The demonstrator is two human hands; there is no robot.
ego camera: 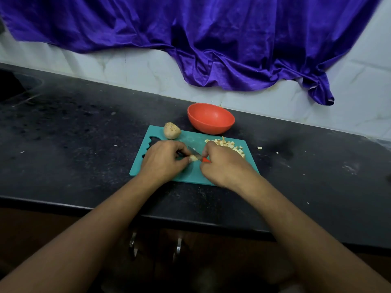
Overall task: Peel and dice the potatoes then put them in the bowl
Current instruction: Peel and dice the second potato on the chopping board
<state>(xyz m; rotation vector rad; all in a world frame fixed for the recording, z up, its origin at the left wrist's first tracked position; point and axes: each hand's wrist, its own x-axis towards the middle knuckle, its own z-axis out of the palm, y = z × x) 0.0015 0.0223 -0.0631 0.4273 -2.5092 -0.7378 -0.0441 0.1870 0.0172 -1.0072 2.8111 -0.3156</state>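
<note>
Fingers (pixel 182 152) of the left hand (pixel 163 160) pinch the potato piece (pixel 193 159) at frame centre, steadying it on the cutting board (pixel 190 136) for the knife (pixel 195 152) gripped by the right hand (pixel 222 164).

— Where's the left hand (pixel 164 158)?
— Over the middle of the cutting board (pixel 190 178), curled, pinching a potato piece (pixel 193 159).
— And the right hand (pixel 222 163)?
— Just beside it, knuckles up, gripping the knife (pixel 194 152). Both forearms reach in across the board's near edge.
</note>
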